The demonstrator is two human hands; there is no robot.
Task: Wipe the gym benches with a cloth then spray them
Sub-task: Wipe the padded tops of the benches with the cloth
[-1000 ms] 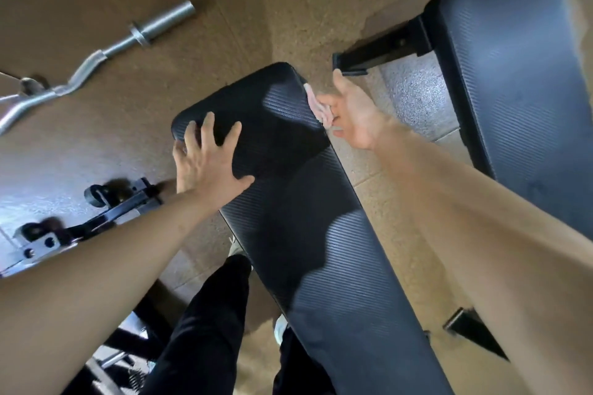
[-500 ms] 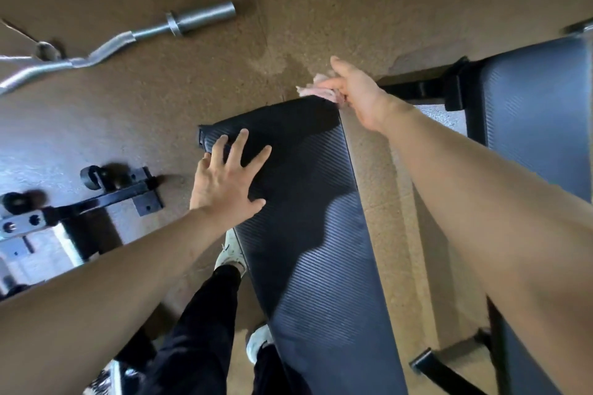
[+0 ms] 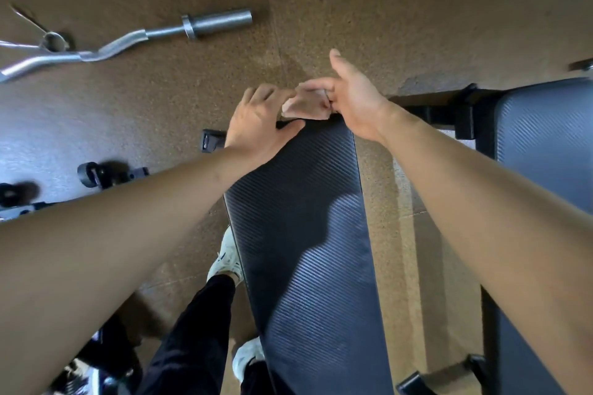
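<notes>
A long black padded bench (image 3: 305, 234) runs away from me down the middle of the view. At its far end a small pale pink cloth (image 3: 306, 106) is held between both hands. My right hand (image 3: 356, 99) pinches the cloth's right edge with its thumb stretched up. My left hand (image 3: 260, 122) lies over the bench's far left corner, its fingers curled onto the cloth's left side. A second black bench (image 3: 545, 144) stands to the right.
A chrome curl bar (image 3: 134, 38) lies on the brown floor at the upper left. Black frame parts with a small wheel (image 3: 93, 175) sit at the left. My dark trouser leg and white shoe (image 3: 224, 260) stand beside the bench's left edge.
My left hand slid from the bench's left side up to the far end and met the cloth. My right hand carried the cloth from the right edge round to the end.
</notes>
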